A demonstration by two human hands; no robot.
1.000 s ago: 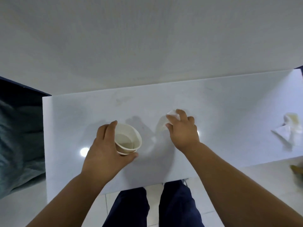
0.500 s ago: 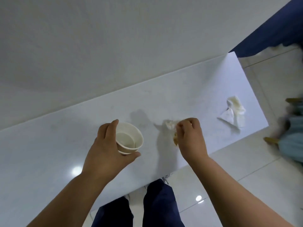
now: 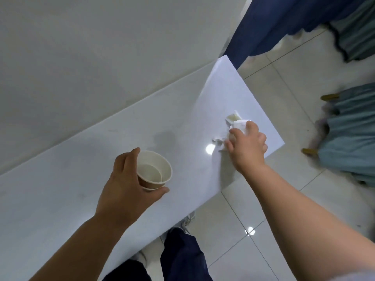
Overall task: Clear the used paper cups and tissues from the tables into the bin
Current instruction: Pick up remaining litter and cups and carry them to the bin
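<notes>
My left hand [image 3: 123, 185] grips a brown paper cup [image 3: 154, 173] with a white inside, held just above the white table [image 3: 60, 189]; a second cup seems nested under it. My right hand [image 3: 248, 148] is at the table's right end, its fingers curled round a white tissue [image 3: 240, 125]. It reaches onto a second crumpled, stained tissue [image 3: 233, 118] lying on the table, partly hidden beneath the hand.
A white wall [image 3: 101, 57] runs along the table's far side. To the right, on the tiled floor [image 3: 284, 98], stand teal chairs [image 3: 349, 142] with wooden legs. A dark blue curtain [image 3: 274, 23] hangs at the top right. My legs [image 3: 178, 258] are below the table edge.
My right hand picked up the first tissue and moved right along the table to the second tissue. My view swung right. The left hand kept holding the cup.
</notes>
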